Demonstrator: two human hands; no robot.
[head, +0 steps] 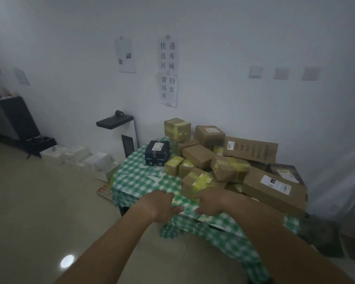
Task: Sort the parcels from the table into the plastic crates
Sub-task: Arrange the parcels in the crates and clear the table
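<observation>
Both my bare forearms reached forward and down toward the table, which wore a green-and-white checked cloth. My left hand lay palm down on the cloth at the table's near edge, knuckles up, fingers bent forward and the thumb stretched toward my other hand; it seemed to hold nothing, only resting on the cloth. My right hand lay just beside it, also palm down, its fingers reaching to the bottom of the nearest parcel, a small brown box crossed with yellow tape at the front of the heap. Whether those fingers had closed on the box or merely touched it I could not tell, since the view was blurred there. Behind that parcel, toward the wall, the rest of the parcels were piled on the far and right parts of the table: brown cartons of several sizes, some with white labels, a long flat one jutting over the table's right edge. A dark blue box stood apart at the pile's left, upright on the cloth. Paper notices hung on the wall above the table.
</observation>
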